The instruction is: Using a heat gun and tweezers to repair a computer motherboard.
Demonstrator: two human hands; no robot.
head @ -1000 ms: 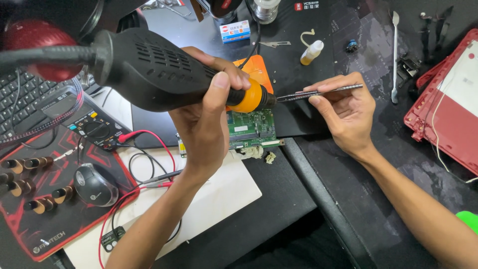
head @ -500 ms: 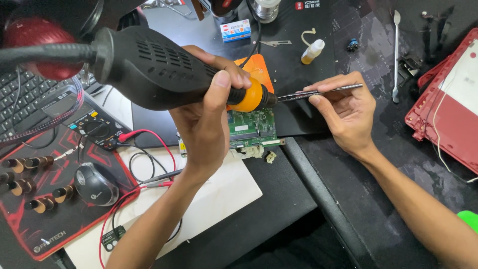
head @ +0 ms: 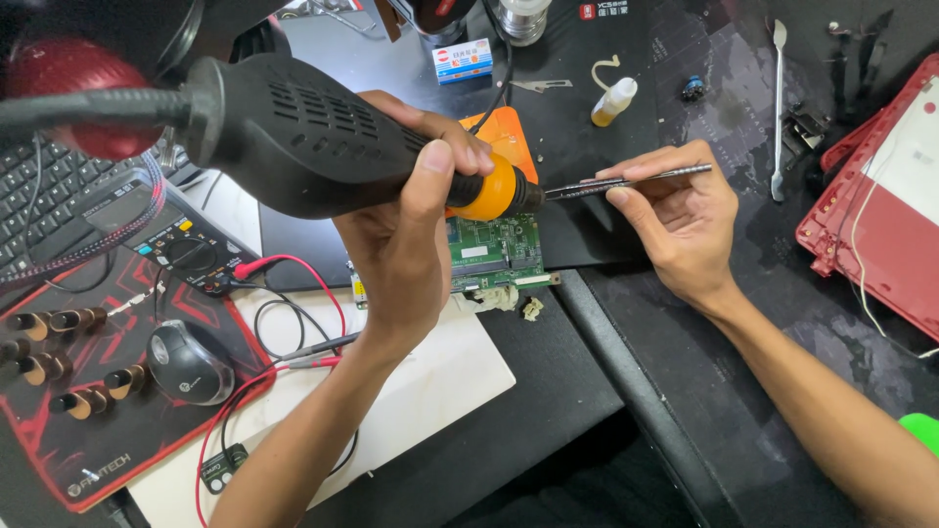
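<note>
Left hand [head: 401, 244] wraps the black rotary tool [head: 323, 137] near its orange collar, over the green circuit board [head: 494, 252] at counter centre; right hand [head: 680, 210], at 3 o'clock, pinches thin tweezers [head: 626, 181]; board likely stiff, fragile (I'd hold edges).

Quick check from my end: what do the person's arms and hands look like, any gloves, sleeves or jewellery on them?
Both are bare. The left hand and right hand wear no gloves, and no rings show on the visible fingers. Neither wrist carries a watch or band. Both forearms are uncovered as far as the picture's edge, so no sleeve is in view.
</note>
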